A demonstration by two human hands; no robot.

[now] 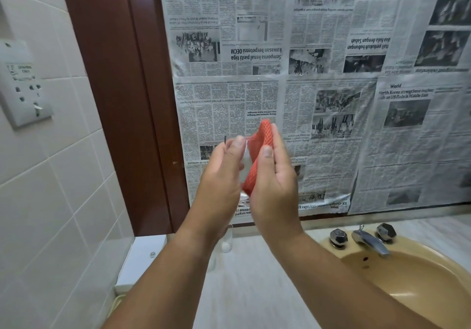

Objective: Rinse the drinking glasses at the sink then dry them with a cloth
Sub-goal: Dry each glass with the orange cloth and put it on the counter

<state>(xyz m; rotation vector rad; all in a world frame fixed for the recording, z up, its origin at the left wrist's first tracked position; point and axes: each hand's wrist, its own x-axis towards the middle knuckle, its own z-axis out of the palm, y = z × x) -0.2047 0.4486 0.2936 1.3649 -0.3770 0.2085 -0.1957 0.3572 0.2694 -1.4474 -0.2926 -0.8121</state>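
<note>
Forearms enter from the near edge and meet mid-scene, above the desk (254,290). Left hand (219,173): fingers curled round a clear glass (245,156), held up off the desk, roughly upright. Right hand (275,183): thumb and fingers pinch an orange cloth (256,155) against the glass's right side; can't tell if the cloth goes inside. Tan sink (407,277) near right, dry-looking. Tap (369,242) at its far rim, between two knobs. Far: newspaper sheets (331,99) cover the wall panel; wall socket (25,94) on the tiles, far left.
</note>
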